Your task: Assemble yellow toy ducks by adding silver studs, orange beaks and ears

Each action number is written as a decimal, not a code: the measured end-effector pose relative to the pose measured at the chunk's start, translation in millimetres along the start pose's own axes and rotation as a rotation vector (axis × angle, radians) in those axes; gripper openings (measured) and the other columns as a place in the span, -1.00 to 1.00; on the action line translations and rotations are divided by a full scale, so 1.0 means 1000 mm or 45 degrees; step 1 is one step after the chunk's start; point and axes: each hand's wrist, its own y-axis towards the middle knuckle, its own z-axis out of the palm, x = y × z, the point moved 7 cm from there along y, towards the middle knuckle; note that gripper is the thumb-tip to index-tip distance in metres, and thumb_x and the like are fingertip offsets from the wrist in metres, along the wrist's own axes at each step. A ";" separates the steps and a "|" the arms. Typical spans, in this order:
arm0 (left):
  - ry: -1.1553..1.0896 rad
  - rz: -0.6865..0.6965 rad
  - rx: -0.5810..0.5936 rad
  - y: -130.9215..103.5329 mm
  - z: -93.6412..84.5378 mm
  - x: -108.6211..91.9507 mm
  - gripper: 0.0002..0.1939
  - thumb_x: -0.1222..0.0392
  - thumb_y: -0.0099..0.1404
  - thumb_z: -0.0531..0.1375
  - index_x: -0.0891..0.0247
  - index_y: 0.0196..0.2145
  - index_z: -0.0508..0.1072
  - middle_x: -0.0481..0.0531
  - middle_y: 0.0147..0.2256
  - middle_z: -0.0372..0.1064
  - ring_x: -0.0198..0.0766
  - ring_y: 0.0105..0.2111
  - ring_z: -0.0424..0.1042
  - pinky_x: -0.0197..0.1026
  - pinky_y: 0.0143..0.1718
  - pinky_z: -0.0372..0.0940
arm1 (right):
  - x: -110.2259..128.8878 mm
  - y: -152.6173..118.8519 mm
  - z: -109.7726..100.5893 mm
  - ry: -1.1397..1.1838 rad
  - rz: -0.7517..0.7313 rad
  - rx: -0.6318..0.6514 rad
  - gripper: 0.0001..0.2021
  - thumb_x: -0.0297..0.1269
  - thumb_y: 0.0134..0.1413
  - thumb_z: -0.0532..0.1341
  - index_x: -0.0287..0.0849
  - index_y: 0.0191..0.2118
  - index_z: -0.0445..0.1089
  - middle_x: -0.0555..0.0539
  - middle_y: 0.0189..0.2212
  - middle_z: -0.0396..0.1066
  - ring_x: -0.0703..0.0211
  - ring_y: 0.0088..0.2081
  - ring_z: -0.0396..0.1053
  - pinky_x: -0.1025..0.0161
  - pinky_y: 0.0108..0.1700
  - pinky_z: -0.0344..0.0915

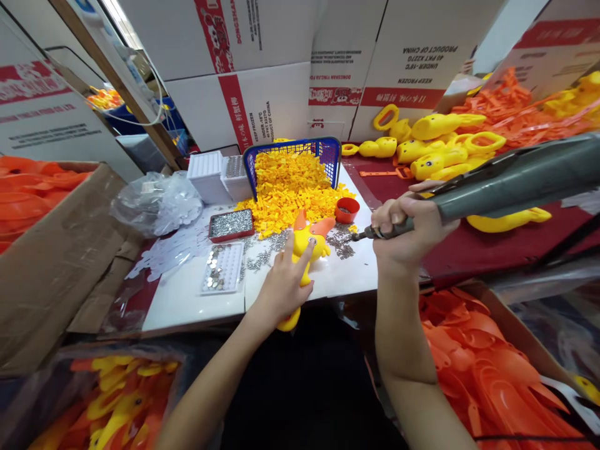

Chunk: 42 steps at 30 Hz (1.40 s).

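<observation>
Gripping a yellow toy (307,251) at the white table's (187,306) near edge, a person's left hand (284,287) spreads fingers over it, while the right hand (407,225) closes around a driver (515,178), its tip near loose screws (344,247). Beyond sit a red cup (347,214) and blue basket (338,164) spilling yellow pieces (290,200), before printed boxes (276,103).

Toward three o'clock, the picture's edge cut off the rear of the power driver (510,184). The left hand (280,286) hid part of the yellow toy (304,249) near the center. At twelve o'clock, heaped yellow pieces (290,194) covered the lower front of the blue basket (339,159). The left edge cropped the cardboard box (51,275) at nine o'clock. The tiny contents of the red cup (347,215) were too small to tell.
</observation>
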 end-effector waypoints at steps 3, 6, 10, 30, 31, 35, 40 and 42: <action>-0.195 0.013 -0.055 -0.007 -0.007 0.000 -0.19 0.28 0.25 0.26 0.08 0.39 0.09 0.31 0.46 -0.18 0.25 0.36 0.12 0.25 0.23 0.26 | 0.001 0.000 -0.007 0.021 0.039 -0.085 -0.84 -0.35 -0.29 0.25 -0.07 -0.49 0.25 0.25 -0.80 0.00 0.40 -0.81 -0.07 0.36 -0.74 -0.08; -0.587 -0.038 -0.068 -0.013 -0.009 0.012 -0.20 0.22 0.30 0.23 0.11 0.41 0.01 0.27 0.41 0.02 0.10 0.36 0.15 0.13 0.25 0.28 | 0.003 -0.001 -0.011 0.067 0.096 -0.134 -0.85 -0.40 -0.39 0.19 -0.07 -0.51 0.28 0.26 -0.81 0.02 0.40 -0.81 -0.08 0.36 -0.75 -0.10; -1.101 -0.162 0.203 -0.014 0.005 0.019 -0.27 0.34 0.37 0.09 0.11 0.42 -0.03 0.27 0.34 0.20 -0.07 0.19 0.43 -0.06 0.04 0.47 | 0.005 -0.005 -0.008 0.098 0.098 -0.074 -0.85 -0.41 -0.37 0.19 -0.08 -0.51 0.29 0.25 -0.82 0.03 0.41 -0.81 -0.09 0.37 -0.75 -0.07; 0.244 -0.239 -0.001 0.028 -0.006 0.004 -0.13 -0.17 0.32 0.24 0.35 0.38 0.06 0.58 0.20 0.25 0.32 0.04 0.48 0.19 -0.02 0.38 | -0.030 -0.016 0.009 0.018 0.116 0.136 -0.84 -0.38 -0.13 0.31 -0.05 -0.45 0.29 0.24 -0.77 0.09 0.37 -0.81 0.02 0.33 -0.74 -0.02; 0.290 -0.238 -0.005 0.031 -0.006 0.004 -0.16 -0.15 0.32 0.24 0.33 0.37 0.08 0.53 0.16 0.30 0.27 0.00 0.50 0.15 -0.04 0.39 | -0.031 -0.016 0.008 0.015 0.113 0.133 -0.83 -0.39 -0.14 0.30 -0.05 -0.45 0.28 0.24 -0.77 0.09 0.36 -0.81 0.03 0.33 -0.74 -0.02; 0.401 -0.163 -0.047 0.029 -0.005 0.003 -0.27 -0.12 0.35 0.22 0.22 0.34 0.16 0.37 0.06 0.38 0.12 -0.08 0.51 0.06 -0.06 0.38 | -0.031 -0.012 0.008 0.009 0.098 0.131 -0.83 -0.42 -0.16 0.30 -0.07 -0.47 0.29 0.24 -0.78 0.09 0.37 -0.82 0.01 0.34 -0.75 -0.05; 0.428 -0.138 -0.060 0.022 -0.002 0.003 -0.24 -0.03 0.30 0.28 0.18 0.35 0.15 0.31 0.01 0.39 0.10 -0.15 0.51 0.03 -0.10 0.36 | -0.038 -0.014 0.016 0.023 0.123 0.229 -0.84 -0.43 -0.13 0.27 -0.08 -0.45 0.26 0.24 -0.77 0.12 0.39 -0.81 0.03 0.36 -0.72 0.04; 0.406 -0.136 -0.074 0.022 -0.003 0.003 -0.25 -0.02 0.30 0.28 0.17 0.35 0.15 0.32 0.02 0.38 0.12 -0.15 0.51 0.04 -0.10 0.35 | -0.042 -0.017 0.021 0.022 0.149 0.276 -0.82 -0.43 -0.13 0.27 -0.07 -0.45 0.24 0.23 -0.76 0.14 0.38 -0.80 0.05 0.35 -0.72 0.05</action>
